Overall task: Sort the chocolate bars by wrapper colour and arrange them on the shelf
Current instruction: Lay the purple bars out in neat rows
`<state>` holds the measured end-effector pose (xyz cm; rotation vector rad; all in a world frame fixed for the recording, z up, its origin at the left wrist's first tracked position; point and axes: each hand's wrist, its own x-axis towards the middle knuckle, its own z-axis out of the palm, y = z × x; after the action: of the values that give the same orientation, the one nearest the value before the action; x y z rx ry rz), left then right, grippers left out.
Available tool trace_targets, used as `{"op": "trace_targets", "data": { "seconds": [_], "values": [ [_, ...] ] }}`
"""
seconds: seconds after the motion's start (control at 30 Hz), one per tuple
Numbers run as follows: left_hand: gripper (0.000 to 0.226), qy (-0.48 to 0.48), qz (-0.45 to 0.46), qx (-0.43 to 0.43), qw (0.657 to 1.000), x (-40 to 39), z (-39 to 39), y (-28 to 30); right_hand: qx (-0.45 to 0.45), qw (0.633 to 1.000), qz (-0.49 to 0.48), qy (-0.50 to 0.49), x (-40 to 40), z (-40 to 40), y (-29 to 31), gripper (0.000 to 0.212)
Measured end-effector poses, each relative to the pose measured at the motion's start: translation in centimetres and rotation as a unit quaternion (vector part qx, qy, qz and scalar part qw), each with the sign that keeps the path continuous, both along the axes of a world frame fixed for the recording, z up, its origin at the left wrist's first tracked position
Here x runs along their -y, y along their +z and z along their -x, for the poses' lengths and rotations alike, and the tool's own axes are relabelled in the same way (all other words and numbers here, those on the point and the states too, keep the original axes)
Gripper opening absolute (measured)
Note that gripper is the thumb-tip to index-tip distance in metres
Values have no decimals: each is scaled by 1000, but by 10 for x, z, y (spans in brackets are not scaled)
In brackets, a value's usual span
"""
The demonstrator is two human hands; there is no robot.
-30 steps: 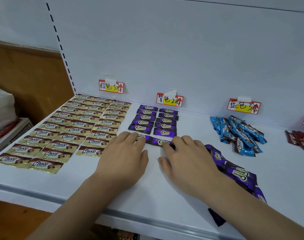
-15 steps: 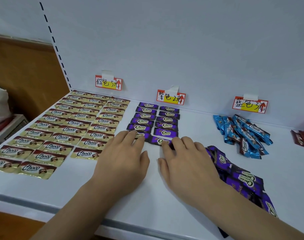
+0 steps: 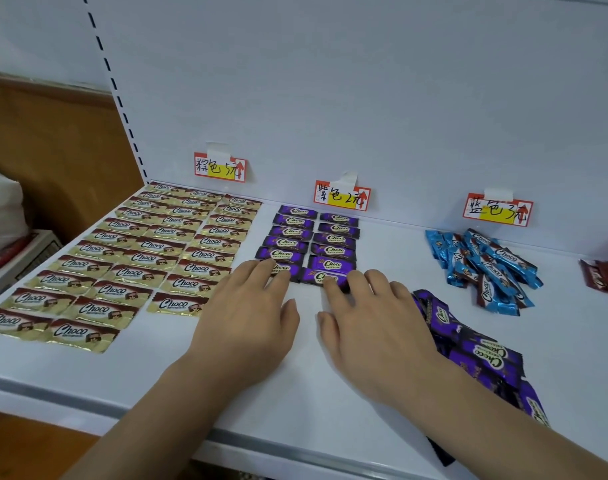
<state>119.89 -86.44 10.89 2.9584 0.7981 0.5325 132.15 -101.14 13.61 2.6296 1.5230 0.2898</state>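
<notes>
Both hands lie flat on the white shelf near its front edge, palms down with the fingers stretched forward and loosely spread, gripping nothing. The left hand has its fingertips resting on the nearest bar of the left purple column. The right hand touches the nearest bar of the right purple column with its index and middle fingertips.

The purple bars form two neat columns running from the shelf's back wall toward the front, below the middle price tag, which is taped to the back wall. Toward the left edge of the shelf the gold bars lie in three tidy columns beneath the left price tag, reaching from the back corner almost to the front edge. A loose heap of purple bars lies just beside the right hand and forearm, stretching toward the front edge on the right. Further back, a jumbled pile of blue bars sits under the right price tag. At the far right edge of the shelf a few red bars are partly cut off from view.

Beyond the shelf's left edge a white plastic bag rests on a box.
</notes>
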Motion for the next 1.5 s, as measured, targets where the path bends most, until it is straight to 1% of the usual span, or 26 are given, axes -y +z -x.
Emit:
{"op": "trace_targets", "data": {
  "seconds": [0.27, 0.43, 0.53, 0.6, 0.67, 0.7, 0.73, 0.87, 1.0, 1.07, 1.13, 1.2, 1.23, 1.3, 1.37, 1.43, 1.5],
  "values": [
    [61, 3, 14, -3, 1000, 0, -1, 1, -9, 1000, -9, -1, 1, -2, -2, 63],
    [51, -1, 23, -8, 1000, 2, 0, 5, -14, 1000, -8, 1, 4, -2, 7, 63],
    [45, -12, 13, -7, 1000, 5, 1, 11, -20, 1000, 1, 3, 15, -8, 19, 63],
    [37, -29, 3, 5, 1000, 12, 1, 16, -21, 1000, 1, 4, 27, -18, 29, 66],
    [27, -59, 9, 17, 998, 23, -1, 20, -30, 1000, 7, 0, 42, -30, 37, 58],
    [27, -76, 12, 18, 997, 30, -3, 20, -41, 999, 5, -1, 49, -37, 40, 52],
    [30, -93, 13, 21, 995, 38, -5, 21, -50, 999, -2, 0, 57, -43, 41, 47],
    [35, -147, 37, 36, 988, 72, -17, 22, -73, 997, -40, 2, 89, -64, 43, 39],
    [42, -170, 59, 21, 983, 98, -31, 20, -125, 990, -61, -24, 115, -81, 46, 35],
    [49, -169, 43, -1, 985, 103, -38, 18, -148, 987, -52, -25, 124, -85, 45, 37],
    [55, -166, 33, -17, 985, 104, -42, 18, -174, 984, -24, -21, 128, -84, 44, 51],
    [61, -167, 44, -22, 985, 103, -42, 18, -192, 981, -20, -14, 129, -85, 41, 67],
    [62, -168, 53, -19, 984, 102, -41, 18, -194, 981, -26, -14, 129, -86, 39, 69],
    [59, -172, 76, -6, 982, 98, -42, 22, -188, 982, -30, -14, 123, -86, 40, 63],
    [50, -187, 85, -11, 979, 92, -48, 27, -188, 982, -15, -8, 115, -86, 42, 58],
    [50, -214, 71, -39, 973, 85, -56, 28, -195, 981, -4, 0, 106, -83, 42, 60],
    [46, -221, 41, -51, 973, 80, -58, 26, -195, 981, -17, -3, 102, -84, 41, 59]
  ]
}}
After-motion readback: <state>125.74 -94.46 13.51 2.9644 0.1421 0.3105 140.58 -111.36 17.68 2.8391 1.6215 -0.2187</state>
